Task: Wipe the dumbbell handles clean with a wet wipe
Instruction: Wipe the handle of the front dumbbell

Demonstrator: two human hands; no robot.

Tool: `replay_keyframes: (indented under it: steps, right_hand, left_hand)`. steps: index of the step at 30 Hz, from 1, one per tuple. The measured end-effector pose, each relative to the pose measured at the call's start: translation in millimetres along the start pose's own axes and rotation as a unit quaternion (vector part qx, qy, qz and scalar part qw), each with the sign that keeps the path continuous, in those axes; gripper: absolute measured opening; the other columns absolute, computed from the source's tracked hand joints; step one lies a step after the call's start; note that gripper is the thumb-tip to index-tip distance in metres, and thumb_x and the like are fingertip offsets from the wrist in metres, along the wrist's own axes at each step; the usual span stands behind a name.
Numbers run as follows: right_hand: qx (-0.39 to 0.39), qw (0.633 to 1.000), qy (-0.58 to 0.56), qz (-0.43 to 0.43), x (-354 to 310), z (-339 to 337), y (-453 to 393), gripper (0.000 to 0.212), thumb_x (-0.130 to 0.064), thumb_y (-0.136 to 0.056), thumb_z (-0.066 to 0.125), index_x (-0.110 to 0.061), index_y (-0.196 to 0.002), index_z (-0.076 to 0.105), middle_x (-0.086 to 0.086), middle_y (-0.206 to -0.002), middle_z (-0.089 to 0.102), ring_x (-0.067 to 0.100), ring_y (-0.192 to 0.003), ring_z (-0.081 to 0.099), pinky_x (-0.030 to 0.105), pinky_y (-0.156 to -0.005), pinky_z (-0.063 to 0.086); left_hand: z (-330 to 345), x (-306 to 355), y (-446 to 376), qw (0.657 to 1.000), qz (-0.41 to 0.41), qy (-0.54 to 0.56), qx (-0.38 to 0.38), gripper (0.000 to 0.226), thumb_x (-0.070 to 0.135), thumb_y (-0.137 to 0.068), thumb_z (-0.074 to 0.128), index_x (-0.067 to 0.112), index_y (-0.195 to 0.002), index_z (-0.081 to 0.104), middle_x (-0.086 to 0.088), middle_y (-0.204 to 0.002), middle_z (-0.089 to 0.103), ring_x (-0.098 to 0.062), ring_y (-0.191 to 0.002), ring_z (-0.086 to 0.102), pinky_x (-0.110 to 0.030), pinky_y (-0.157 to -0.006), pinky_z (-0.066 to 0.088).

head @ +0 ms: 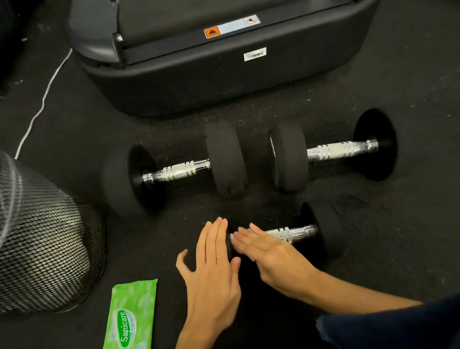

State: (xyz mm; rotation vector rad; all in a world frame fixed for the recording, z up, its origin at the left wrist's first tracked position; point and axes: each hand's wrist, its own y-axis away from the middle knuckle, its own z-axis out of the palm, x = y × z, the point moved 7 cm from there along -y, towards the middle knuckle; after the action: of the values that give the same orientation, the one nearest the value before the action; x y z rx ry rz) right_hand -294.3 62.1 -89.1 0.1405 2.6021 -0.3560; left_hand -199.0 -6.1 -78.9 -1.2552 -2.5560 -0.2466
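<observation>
Both hands over the near dumbbell (295, 235), no wipe in either. Left hand (212, 267) flat, fingers (214, 234) straight and together, pointing 12 o'clock, laid over that dumbbell's left weight head, which it mostly hides. Right hand (266, 250) also loose and flat, holding nothing, reaching toward 10 o'clock across the left part of the chrome handle (293, 233); blurred, so can't tell for sure whether it touches the bar or hovers just above.

Handle's long axis runs 8-to-2 o'clock, exposed part at 2 o'clock from the right fingertips. Other two dumbbells lie on the floor (426, 80) at 12 o'clock: left dumbbell (179, 167), right dumbbell (333, 152), same axis, end to end, handles bare.

Key relation: wet wipe pack (129, 321) sits at 7 o'clock from the left hand, near it, well apart from the right. Left is nearer, so my read is it goes for the pack first. Pack looks closed. Mesh bin (31, 240) at 9 o'clock
</observation>
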Motion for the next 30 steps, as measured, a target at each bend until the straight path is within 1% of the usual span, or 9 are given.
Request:
replay_keyframes:
  steps: [5, 10, 14, 16, 19, 22, 24, 26, 30]
  right_hand:
    - [0.014, 0.991, -0.112, 0.071, -10.1, -34.1, 25.0, 0.041, -0.01, -0.084, 0.044, -0.018, -0.113, 0.071, -0.005, -0.112, 0.072, 0.009, -0.111, 0.064, 0.024, -0.107, 0.04]
    - [0.038, 0.962, -0.219, 0.156, -14.5, -57.7, 64.6, 0.034, -0.012, -0.085, 0.07, -0.04, -0.105, 0.073, -0.019, -0.1, 0.062, 0.009, -0.099, 0.059, 0.023, -0.083, 0.048]
    - [0.113, 0.892, -0.352, 0.261, 0.9, -71.6, 87.9, 0.032, -0.01, -0.08, 0.076, -0.039, -0.094, 0.075, -0.009, -0.093, 0.07, 0.011, -0.09, 0.068, 0.03, -0.08, 0.052]
    - [0.167, 0.856, -0.394, 0.289, 9.8, -79.4, 90.5, 0.029, -0.008, -0.076, 0.078, -0.033, -0.09, 0.074, -0.001, -0.092, 0.073, 0.014, -0.089, 0.07, 0.031, -0.081, 0.054]
    - [0.225, 0.819, -0.417, 0.322, 27.3, -92.6, 88.6, 0.021, -0.018, -0.068, 0.081, -0.026, -0.085, 0.071, 0.007, -0.082, 0.072, 0.026, -0.076, 0.07, 0.037, -0.069, 0.055]
    - [0.259, 0.84, -0.336, 0.339, 50.2, -112.6, 83.9, 0.021, -0.025, -0.066, 0.084, -0.025, -0.081, 0.07, 0.002, -0.077, 0.069, 0.019, -0.066, 0.062, 0.033, -0.062, 0.051]
    - [0.294, 0.864, -0.219, 0.345, 66.2, -130.6, 84.6, 0.02, -0.027, -0.071, 0.083, -0.027, -0.085, 0.068, -0.008, -0.08, 0.066, 0.01, -0.07, 0.059, 0.025, -0.064, 0.046]
    - [0.294, 0.88, -0.119, 0.353, 79.1, -139.6, 86.3, 0.021, -0.029, -0.076, 0.08, -0.03, -0.092, 0.066, -0.016, -0.092, 0.063, 0.009, -0.087, 0.057, 0.021, -0.075, 0.042]
    - [0.192, 0.907, -0.101, 0.361, 91.7, -113.6, 82.3, 0.042, -0.046, -0.079, 0.071, -0.032, -0.117, 0.059, -0.016, -0.116, 0.056, 0.006, -0.109, 0.051, 0.033, -0.096, 0.043]
  left_hand:
    - [-11.7, -3.7, -2.9, 1.0, 0.02, 0.004, -0.001, 0.062, 0.052, -0.096, 0.029, 0.03, -0.154, 0.022, 0.018, -0.16, 0.022, 0.002, -0.147, 0.015, -0.054, -0.111, 0.019]
    - [-47.4, 27.5, -4.5, 0.975, 0.146, 0.165, -0.007, 0.069, 0.065, -0.092, 0.043, 0.028, -0.149, 0.038, 0.017, -0.158, 0.031, -0.004, -0.147, 0.024, -0.039, -0.118, 0.012]
    - [-29.1, 63.9, 3.6, 0.882, 0.119, 0.406, -0.208, 0.075, 0.045, -0.079, 0.078, 0.029, -0.144, 0.046, 0.016, -0.142, 0.055, -0.004, -0.134, 0.047, -0.025, -0.113, 0.034]
    - [-10.1, 70.0, 0.1, 0.848, 0.068, 0.466, -0.244, 0.072, 0.022, -0.075, 0.085, 0.02, -0.139, 0.053, 0.009, -0.131, 0.065, -0.01, -0.124, 0.059, -0.026, -0.107, 0.043]
    - [8.0, 75.2, -10.9, 0.828, 0.007, 0.507, -0.238, 0.042, 0.002, -0.079, 0.078, 0.018, -0.117, 0.07, -0.001, -0.112, 0.075, -0.016, -0.106, 0.07, -0.026, -0.091, 0.054]
    - [3.5, 71.9, -27.5, 0.859, -0.031, 0.485, -0.16, 0.034, -0.001, -0.082, 0.075, 0.031, -0.09, 0.076, 0.006, -0.093, 0.078, -0.006, -0.086, 0.073, -0.022, -0.076, 0.055]
    - [-13.9, 65.4, -39.3, 0.91, -0.031, 0.412, -0.045, 0.03, 0.005, -0.085, 0.073, 0.034, -0.093, 0.075, 0.013, -0.093, 0.077, 0.002, -0.083, 0.071, -0.018, -0.074, 0.055]
    - [-35.4, 70.4, -49.6, 0.962, 0.028, 0.262, 0.075, 0.027, 0.011, -0.089, 0.068, 0.029, -0.108, 0.075, 0.013, -0.1, 0.076, 0.0, -0.083, 0.07, -0.018, -0.072, 0.055]
    - [-15.6, 103.3, -56.2, 0.979, 0.182, 0.011, 0.087, 0.044, 0.012, -0.074, 0.071, 0.025, -0.116, 0.071, 0.005, -0.075, 0.069, -0.015, -0.064, 0.062, -0.026, -0.052, 0.048]
